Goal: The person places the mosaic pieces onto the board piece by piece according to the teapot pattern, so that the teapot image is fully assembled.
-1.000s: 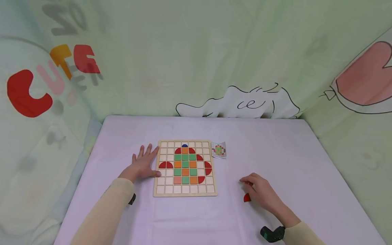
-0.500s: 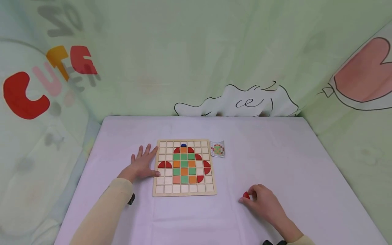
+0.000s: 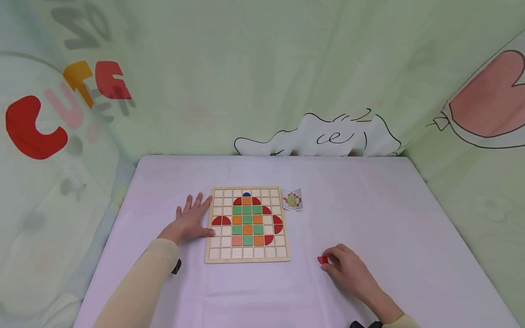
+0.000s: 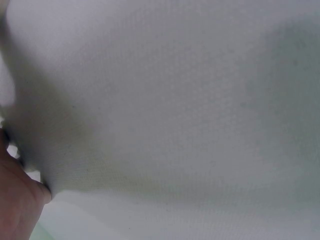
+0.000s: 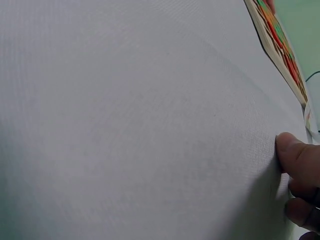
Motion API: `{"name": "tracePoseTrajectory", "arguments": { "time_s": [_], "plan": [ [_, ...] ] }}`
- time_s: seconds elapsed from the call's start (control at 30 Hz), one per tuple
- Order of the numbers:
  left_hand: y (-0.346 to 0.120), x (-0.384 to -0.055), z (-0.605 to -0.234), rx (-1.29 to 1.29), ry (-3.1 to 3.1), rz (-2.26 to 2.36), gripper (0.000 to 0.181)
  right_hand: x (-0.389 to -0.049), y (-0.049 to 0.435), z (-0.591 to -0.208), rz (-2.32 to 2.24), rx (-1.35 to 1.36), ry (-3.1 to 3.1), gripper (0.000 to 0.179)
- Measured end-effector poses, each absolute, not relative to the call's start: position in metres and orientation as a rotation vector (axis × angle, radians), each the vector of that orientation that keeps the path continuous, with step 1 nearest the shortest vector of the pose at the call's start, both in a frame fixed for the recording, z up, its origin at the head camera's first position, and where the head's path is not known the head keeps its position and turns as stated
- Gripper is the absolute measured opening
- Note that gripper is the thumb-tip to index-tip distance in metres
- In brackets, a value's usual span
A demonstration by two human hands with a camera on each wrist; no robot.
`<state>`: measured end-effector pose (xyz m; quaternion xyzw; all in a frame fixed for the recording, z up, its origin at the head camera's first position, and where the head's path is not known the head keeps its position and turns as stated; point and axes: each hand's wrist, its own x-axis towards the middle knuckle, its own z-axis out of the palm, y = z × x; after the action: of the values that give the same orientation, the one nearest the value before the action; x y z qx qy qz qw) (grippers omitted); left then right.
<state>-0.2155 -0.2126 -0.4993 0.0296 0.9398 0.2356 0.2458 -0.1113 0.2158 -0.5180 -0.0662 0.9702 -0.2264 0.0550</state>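
Note:
A wooden grid board (image 3: 248, 261) lies on the table, with green, orange, red, pink and blue tiles set in its squares in a teapot shape. My left hand (image 3: 190, 224) rests at the board's left edge, fingers spread and thumb on the frame. To the right of the board, my right hand (image 3: 348, 269) pinches a red quarter-circle tile (image 3: 322, 260) between thumb and fingers, close over the table. In the right wrist view the thumb (image 5: 295, 152) shows at the right edge, and the tile is mostly hidden behind the fingers.
A small printed card (image 3: 292, 200) with a teapot pattern lies against the board's upper right side. The table (image 3: 369, 191) has a pale cloth on it. Behind and beside it hang printed curtains (image 3: 184, 91).
My right hand has come down on the red tile, picked it up from the table between thumb and fingers, and shifted it slightly left. The left hand stays at the board.

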Motion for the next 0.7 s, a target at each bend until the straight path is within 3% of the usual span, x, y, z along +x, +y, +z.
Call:
{"name": "tracePoseTrajectory", "arguments": {
  "time_s": [0.7],
  "plan": [
    [-0.2117,-0.2166,-0.5016,0.073,2.578,0.615,0.113,-0.1118,0.2235,-0.5211,-0.766,-0.329,3.0,0.025]
  ]
}}
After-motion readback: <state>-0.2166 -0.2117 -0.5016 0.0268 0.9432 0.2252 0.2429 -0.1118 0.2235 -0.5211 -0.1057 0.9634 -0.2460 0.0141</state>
